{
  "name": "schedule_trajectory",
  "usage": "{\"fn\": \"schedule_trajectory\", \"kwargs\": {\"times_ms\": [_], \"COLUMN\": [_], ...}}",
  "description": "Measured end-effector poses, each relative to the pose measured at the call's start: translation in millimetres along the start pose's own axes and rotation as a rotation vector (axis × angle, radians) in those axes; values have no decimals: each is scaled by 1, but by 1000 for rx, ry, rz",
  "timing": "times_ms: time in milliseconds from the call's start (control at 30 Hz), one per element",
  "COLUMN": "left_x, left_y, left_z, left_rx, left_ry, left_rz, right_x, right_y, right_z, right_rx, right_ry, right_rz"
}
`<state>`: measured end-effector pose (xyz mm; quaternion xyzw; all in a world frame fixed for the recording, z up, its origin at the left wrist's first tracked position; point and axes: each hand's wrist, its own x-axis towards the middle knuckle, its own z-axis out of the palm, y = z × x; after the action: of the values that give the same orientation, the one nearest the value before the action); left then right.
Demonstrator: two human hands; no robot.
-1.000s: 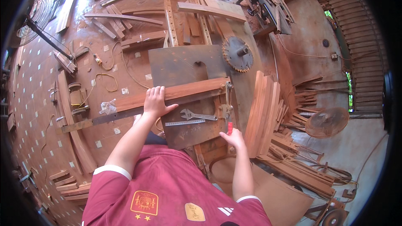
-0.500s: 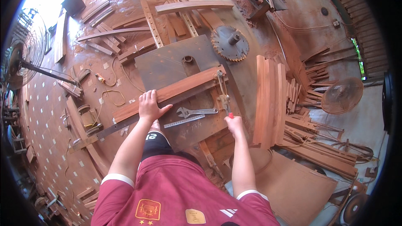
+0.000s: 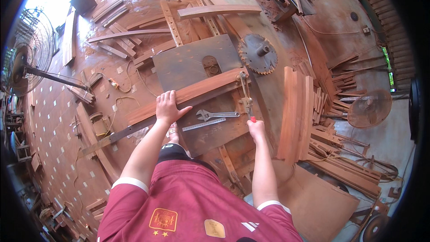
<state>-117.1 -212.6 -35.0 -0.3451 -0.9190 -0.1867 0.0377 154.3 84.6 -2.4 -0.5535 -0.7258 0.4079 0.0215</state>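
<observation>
Across the surface (image 3: pixel 181 65), the plank (image 3: pixel 207 84) lies under my open left fingers (image 3: pixel 168 98); my right fingers (image 3: pixel 256 127) now cover more of the red handle (image 3: pixel 253 119) they grip, so that hold seems firmer.

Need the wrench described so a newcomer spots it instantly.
Start at the dark metal table, then the long reddish board under the left hand. On the person's side of that board lies the wrench, head leftward, just above a pale ruler in view. Unlike the straight, marked ruler, it's silver with a bulky head.
</observation>
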Motion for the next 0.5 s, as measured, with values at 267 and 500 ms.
{"fn": "schedule_trajectory", "kwargs": {"times_ms": [267,500], "left_x": [22,43], "left_y": [-17,-29], "left_z": [-1,0], "left_rx": [-8,-13], "left_ry": [5,-48], "left_rz": [11,-5], "right_x": [24,42], "right_y": [-5,-17], "right_z": [14,26], "right_rx": [-41,-10], "right_ry": [7,26], "right_rz": [36,38]}}
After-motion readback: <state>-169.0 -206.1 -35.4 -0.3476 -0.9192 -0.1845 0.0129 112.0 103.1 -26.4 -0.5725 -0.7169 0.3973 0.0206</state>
